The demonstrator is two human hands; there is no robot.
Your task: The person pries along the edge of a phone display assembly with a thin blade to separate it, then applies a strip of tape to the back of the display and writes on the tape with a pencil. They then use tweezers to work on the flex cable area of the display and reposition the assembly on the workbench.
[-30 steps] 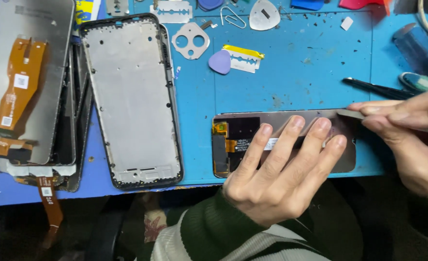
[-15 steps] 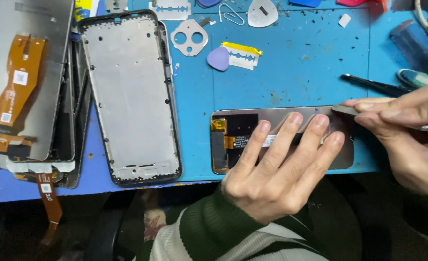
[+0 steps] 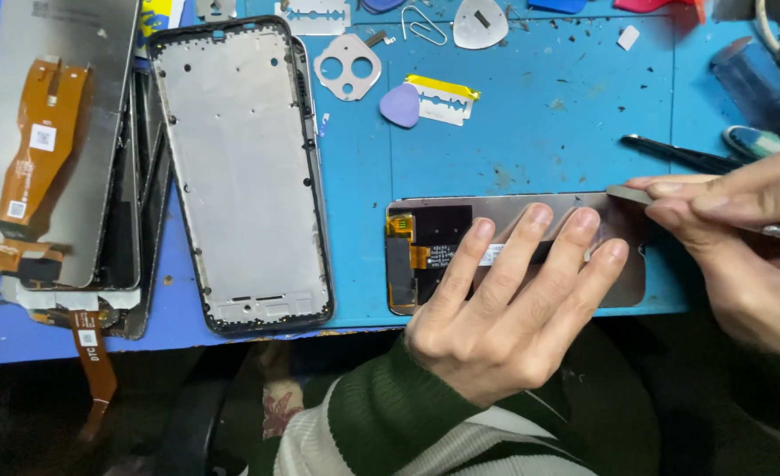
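Here the left hand [image 3: 504, 308] lies flat, fingers spread, on the display panel [image 3: 496, 216] at lower centre, while the right hand [image 3: 742, 238] pinches a thin metal blade [image 3: 628, 194] at the panel's upper right corner, where a slip or hard levering could crack it.

Grey screen panel [image 3: 513, 211] lies face-down under left hand [image 3: 504, 308].

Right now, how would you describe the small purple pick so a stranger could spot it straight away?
Start from the blue mat and find the empty phone frame lying lengthwise on its left part. Just right of the frame's top sits a metal plate with two round holes; the purple pick lies below that, beside a razor blade. It alone is lilac and teardrop-shaped.
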